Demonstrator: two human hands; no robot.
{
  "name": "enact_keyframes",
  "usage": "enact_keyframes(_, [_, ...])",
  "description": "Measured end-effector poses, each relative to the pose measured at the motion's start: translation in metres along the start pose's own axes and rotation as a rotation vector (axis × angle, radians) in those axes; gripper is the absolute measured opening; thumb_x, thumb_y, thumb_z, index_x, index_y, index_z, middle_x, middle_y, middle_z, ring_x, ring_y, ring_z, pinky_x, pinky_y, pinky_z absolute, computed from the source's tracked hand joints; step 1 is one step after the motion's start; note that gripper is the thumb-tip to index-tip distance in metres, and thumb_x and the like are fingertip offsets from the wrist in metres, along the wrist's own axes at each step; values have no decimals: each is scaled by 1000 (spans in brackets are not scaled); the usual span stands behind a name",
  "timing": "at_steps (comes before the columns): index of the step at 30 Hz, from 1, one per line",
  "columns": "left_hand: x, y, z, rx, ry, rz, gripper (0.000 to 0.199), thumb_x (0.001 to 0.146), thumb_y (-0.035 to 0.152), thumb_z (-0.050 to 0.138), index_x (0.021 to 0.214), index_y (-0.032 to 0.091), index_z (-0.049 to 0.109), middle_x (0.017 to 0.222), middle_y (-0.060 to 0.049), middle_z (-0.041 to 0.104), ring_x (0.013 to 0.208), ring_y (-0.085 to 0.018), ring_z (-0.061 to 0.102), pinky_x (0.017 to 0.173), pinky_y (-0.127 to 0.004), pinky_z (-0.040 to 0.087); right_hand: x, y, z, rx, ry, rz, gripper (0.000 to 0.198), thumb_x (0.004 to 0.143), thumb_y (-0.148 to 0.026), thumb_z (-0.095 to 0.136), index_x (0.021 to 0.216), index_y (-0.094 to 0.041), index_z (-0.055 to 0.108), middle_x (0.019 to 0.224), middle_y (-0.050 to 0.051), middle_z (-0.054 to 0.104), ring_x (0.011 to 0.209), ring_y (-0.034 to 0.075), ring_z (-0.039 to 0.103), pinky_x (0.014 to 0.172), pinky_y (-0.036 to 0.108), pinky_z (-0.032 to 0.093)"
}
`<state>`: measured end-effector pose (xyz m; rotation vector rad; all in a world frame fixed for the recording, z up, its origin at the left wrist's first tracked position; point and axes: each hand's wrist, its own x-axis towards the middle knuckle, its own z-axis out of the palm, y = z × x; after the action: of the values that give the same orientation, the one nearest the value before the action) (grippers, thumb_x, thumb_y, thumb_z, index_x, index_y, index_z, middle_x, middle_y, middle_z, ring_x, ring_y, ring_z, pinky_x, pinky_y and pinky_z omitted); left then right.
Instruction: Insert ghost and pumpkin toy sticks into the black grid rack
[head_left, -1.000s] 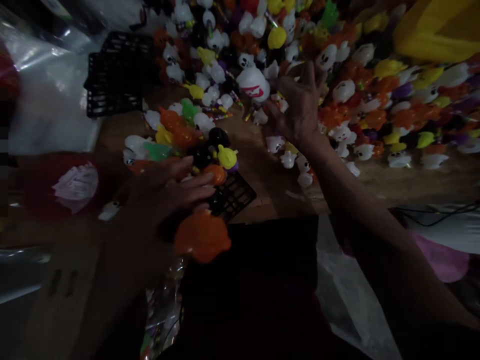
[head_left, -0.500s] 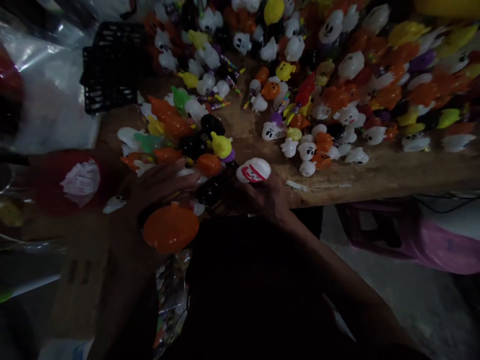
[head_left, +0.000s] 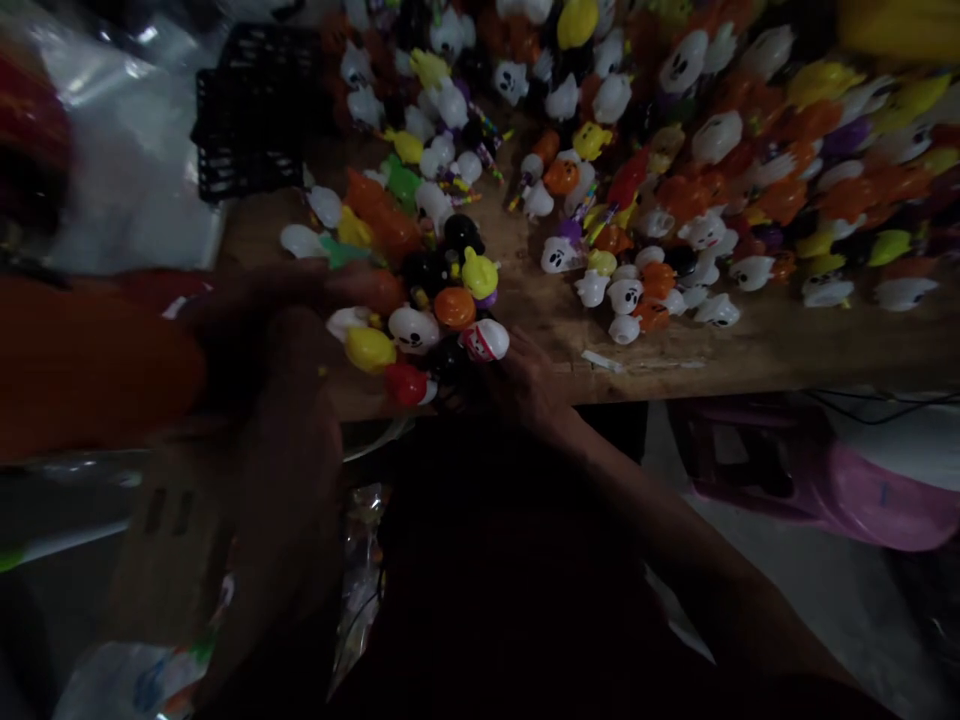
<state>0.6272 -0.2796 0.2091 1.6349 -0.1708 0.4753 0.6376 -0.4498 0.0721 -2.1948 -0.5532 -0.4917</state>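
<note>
My left hand (head_left: 274,335) is blurred, over the left part of the wooden table. A large orange plastic toy (head_left: 97,365), smeared by motion, is held up beside it; the grip itself is hidden. My right hand (head_left: 529,385) is at the table's front edge, fingers closed at a small white toy figure with a red band (head_left: 486,341). That figure is against a small pile of toys, beside a black toy (head_left: 448,360) and below an orange ball-shaped toy (head_left: 454,308). Near it lie a white skull-faced toy (head_left: 413,330), a yellow toy (head_left: 370,350) and a red toy (head_left: 407,384).
Many small ghost and pumpkin toys (head_left: 705,230) cover the back and right of the table (head_left: 540,300). Black plastic baskets (head_left: 251,120) and clear plastic bags (head_left: 127,150) are at the left. A pink stool (head_left: 877,490) stands on the floor at right.
My left hand has swung left with the orange toy, uncovering yellow, white and red toys. My right hand has moved the red-banded figure left against the pile. The whole view has shifted slightly.
</note>
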Motion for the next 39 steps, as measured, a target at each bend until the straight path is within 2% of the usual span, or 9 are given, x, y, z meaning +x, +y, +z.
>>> enact_keyframes(3, [-2,20,11,-125,43,-69,16,94,18,64,96,29,74,95,6,75,93,-16,72,98,-40,61,-3,1,-4,18,-31,30,28,105,-29,46,93,-16,68,86,9,68,83,21,61,78,36,54])
enact_keyframes(6, [-7,27,23,-296,-109,-96,18,94,21,67,110,28,73,103,2,77,98,-17,74,93,-36,63,-7,-9,-27,-37,31,55,25,102,-28,52,119,-17,67,105,12,72,96,24,67,82,38,57])
enact_keyframes(11, [-17,22,49,-308,-168,-146,21,94,31,69,114,26,72,128,-3,71,129,-25,63,113,-42,52,-6,-65,-91,-84,297,43,26,96,-13,58,119,-22,66,100,6,75,90,18,71,83,32,59])
enact_keyframes(15, [-25,19,76,-364,-225,-217,25,92,38,70,113,25,73,138,-5,66,137,-25,56,120,-41,46,7,-100,-110,44,203,-58,26,94,-18,60,119,-16,63,105,11,71,98,23,68,86,36,59])
enact_keyframes(23, [-24,22,102,-225,-286,-283,35,96,45,61,123,22,69,133,-8,68,129,-26,61,116,-41,47,20,-83,-120,240,167,6,17,96,-13,53,100,-21,68,96,6,68,95,19,64,83,30,55])
enact_keyframes(28, [-31,25,99,-166,-444,-336,59,89,39,71,144,25,53,148,-10,58,139,-28,54,116,-40,48,12,-64,-131,360,153,202,13,98,-28,56,95,-20,66,87,3,67,75,15,60,73,27,52])
enact_keyframes(31, [-30,28,72,-10,-422,-214,71,91,34,70,155,35,39,160,-4,46,145,-26,48,120,-42,43,-2,-40,-127,258,156,382,17,95,-33,60,86,-19,62,76,1,64,67,14,57,65,25,46])
enact_keyframes(35, [-5,18,35,319,-531,178,51,85,36,74,135,37,64,151,3,56,148,-31,41,131,-52,23,-16,-9,-99,113,98,488,12,87,-30,65,86,-19,65,77,3,68,67,16,59,62,26,44])
enact_keyframes(39, [16,-11,23,554,-662,345,23,85,31,72,108,33,74,145,0,61,150,-38,37,126,-69,16,-7,7,-65,157,84,419,10,88,-28,66,87,-18,69,80,3,70,72,18,63,66,27,47])
